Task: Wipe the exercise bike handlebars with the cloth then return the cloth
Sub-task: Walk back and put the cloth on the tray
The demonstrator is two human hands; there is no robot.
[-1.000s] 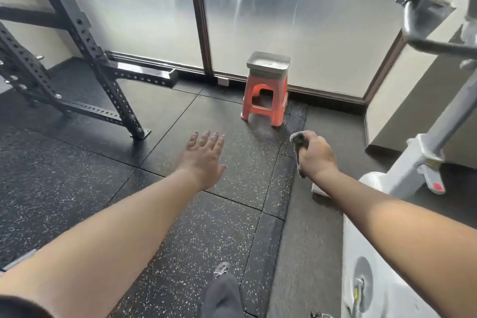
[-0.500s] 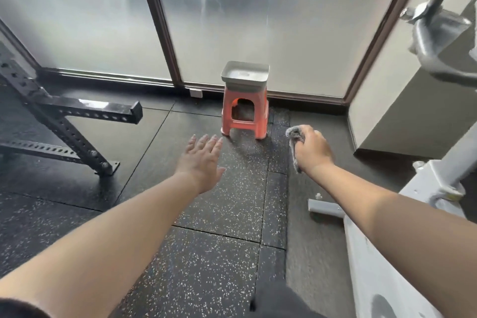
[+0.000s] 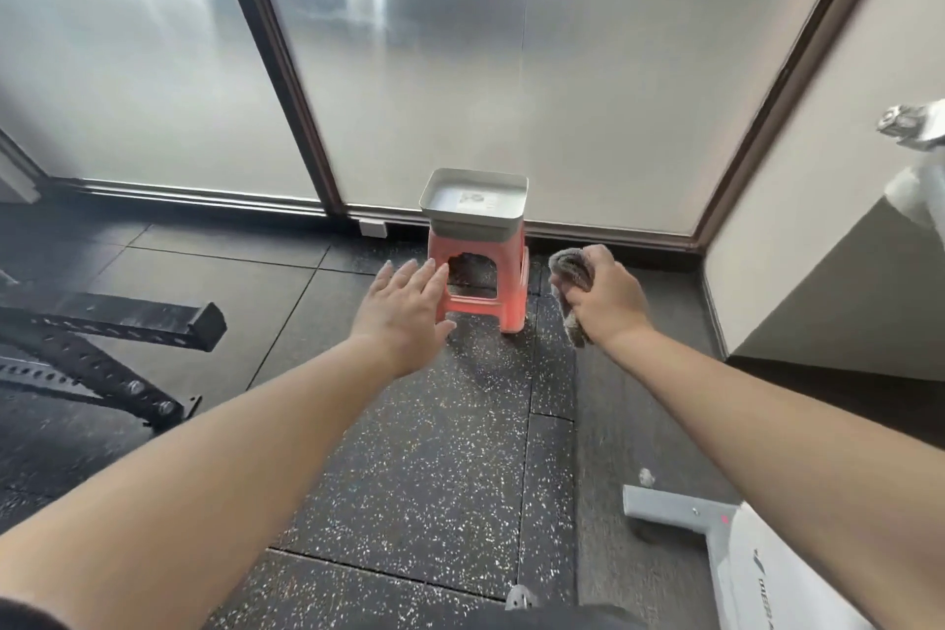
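Presently the right hand (image 3: 608,297), right of centre frame, grips the cloth (image 3: 568,271): fingers curled round a bunched grey wad, one tail hanging below the fist. Left hand (image 3: 406,310), centre frame, is flat and spread, palm down, holding nothing.

Judged step: returning the cloth, probably to the tray (image 3: 511,179) on the stool (image 3: 514,271), upper centre. Cloth sits just right of the stool and lower than the tray rim in the frame.

To do it well: lift the fist above the rim before moving across, so the hanging tail does not snag the edge or tip the tray; release over the middle; steady the tray with the free hand if it rocks.

Materials:
- Cloth: soft, napped, mottled grey; will slump where dropped.
- Tray: shallow, grey, rounded corners, smooth; a label on its floor. Looks light.
- Stool: orange moulded plastic, arched cut-out.
- Floor (image 3: 419,476): black speckled rubber tiles, seams visible.
- Exercise bike (image 3: 757,573): white base, lower right; handlebars mostly out of frame.
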